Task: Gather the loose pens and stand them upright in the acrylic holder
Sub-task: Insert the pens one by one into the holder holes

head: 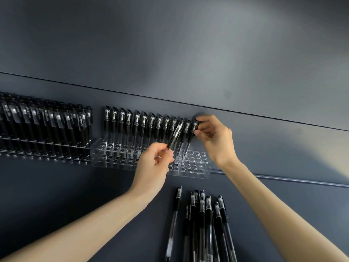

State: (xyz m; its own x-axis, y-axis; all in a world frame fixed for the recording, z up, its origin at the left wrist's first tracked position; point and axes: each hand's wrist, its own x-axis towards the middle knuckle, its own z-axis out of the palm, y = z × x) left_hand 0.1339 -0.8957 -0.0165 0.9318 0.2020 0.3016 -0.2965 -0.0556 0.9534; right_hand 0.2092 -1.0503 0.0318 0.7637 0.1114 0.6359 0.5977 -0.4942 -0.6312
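A clear acrylic holder with rows of round holes stands on the dark table. Its back row holds several upright black pens. My left hand grips a black pen by its lower end, tilted, in front of that row. My right hand pinches the cap of the rightmost upright pen, whose tip sits in a hole at the holder's right part. Several loose black pens lie in a pile on the table below the holder.
A second holder packed with several black pens stands to the left, touching the first. A dark wall panel rises behind both. A groove runs across the table to the right of the holder.
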